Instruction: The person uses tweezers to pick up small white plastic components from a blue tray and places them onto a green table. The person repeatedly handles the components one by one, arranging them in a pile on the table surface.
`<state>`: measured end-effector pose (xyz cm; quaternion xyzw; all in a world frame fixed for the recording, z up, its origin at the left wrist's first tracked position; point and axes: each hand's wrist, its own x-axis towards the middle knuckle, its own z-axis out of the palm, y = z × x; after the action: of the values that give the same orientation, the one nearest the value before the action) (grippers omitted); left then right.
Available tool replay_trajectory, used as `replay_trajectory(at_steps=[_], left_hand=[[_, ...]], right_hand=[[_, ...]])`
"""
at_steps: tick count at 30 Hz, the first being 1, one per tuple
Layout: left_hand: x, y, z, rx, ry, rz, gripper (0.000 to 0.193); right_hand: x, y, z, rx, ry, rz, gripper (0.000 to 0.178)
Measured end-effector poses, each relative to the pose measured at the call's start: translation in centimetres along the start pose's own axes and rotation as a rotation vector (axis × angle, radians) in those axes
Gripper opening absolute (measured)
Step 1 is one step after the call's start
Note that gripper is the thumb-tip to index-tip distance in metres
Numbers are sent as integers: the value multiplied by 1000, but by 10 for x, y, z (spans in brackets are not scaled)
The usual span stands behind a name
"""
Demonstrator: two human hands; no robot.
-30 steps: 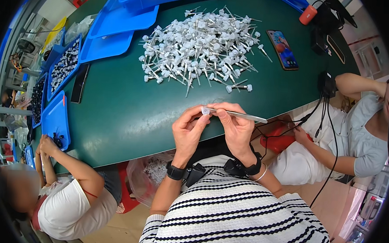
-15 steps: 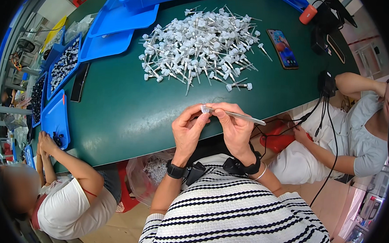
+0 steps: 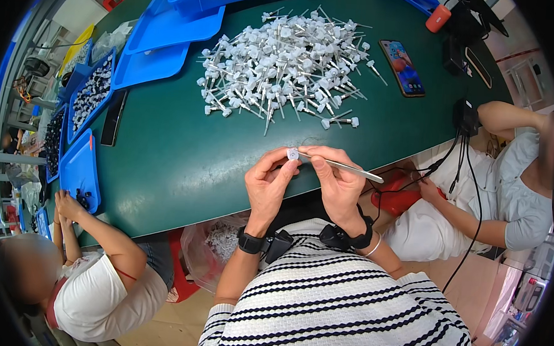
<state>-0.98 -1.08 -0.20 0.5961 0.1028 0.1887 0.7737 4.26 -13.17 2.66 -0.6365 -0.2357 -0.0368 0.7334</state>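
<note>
Just past the table's near edge, my left hand (image 3: 269,184) pinches a small white plastic part (image 3: 293,154) between thumb and fingertips. The part's round face is turned up toward me. In my right hand (image 3: 337,187) is a pair of slim metal tweezers (image 3: 361,172), gripped between thumb and fingers. Their narrow tip points left, close beside the white part; whether it touches is too small to tell. Beyond both hands, a large pile of similar white parts with thin metal stems (image 3: 289,67) covers the middle of the green table (image 3: 164,179).
Blue trays (image 3: 148,66) stand at the far left, and others with small dark parts (image 3: 93,97) line the left side. A phone (image 3: 403,68) lies right of the pile. Black cables (image 3: 463,151) hang at right. One co-worker (image 3: 105,289) sits left, another (image 3: 508,191) right.
My right hand has shifted slightly right, drawing the tweezers' tip back a little from the white part. The part now shows more of its round face. My left hand stays in place.
</note>
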Motion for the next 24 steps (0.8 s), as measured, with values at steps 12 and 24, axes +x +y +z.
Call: replay_trajectory(at_steps=[12,24], left_hand=[[0,0,0,0,0,9,22],[-1,-1,0,-1,5,-4,23]], right_hand=[[-3,2,4,38,16,51,14],[-1,5,4,38,-3,20,15]])
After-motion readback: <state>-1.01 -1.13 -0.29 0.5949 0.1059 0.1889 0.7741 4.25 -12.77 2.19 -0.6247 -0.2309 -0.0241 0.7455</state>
